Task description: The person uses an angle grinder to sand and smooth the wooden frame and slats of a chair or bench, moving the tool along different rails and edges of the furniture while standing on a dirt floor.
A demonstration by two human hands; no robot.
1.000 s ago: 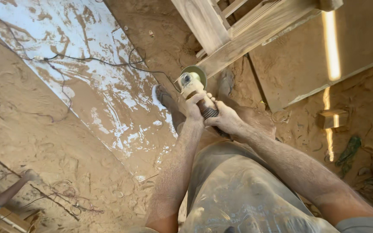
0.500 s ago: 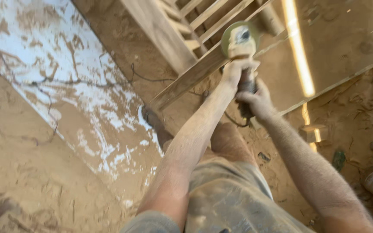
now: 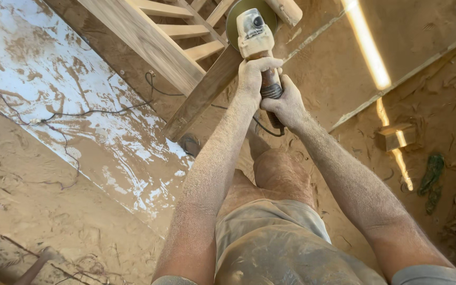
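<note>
Now the dusty cream angle grinder point(image 3: 254, 32) was clamped by left hand point(image 3: 254, 74) and right hand point(image 3: 286, 103), its disc apparently laid against the slanted pale wooden frame point(image 3: 149, 42); sanding was underway, steady pressure being needed.

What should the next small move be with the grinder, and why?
Probably ease the angle grinder down so its disc meets the slanted wooden rail. Both hands, left hand and right hand, already grip it, and the disc sits right at that rail.

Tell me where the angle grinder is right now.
In the head view the angle grinder is top centre, gripped by the left hand and right hand, its disc against the wooden frame.
</note>
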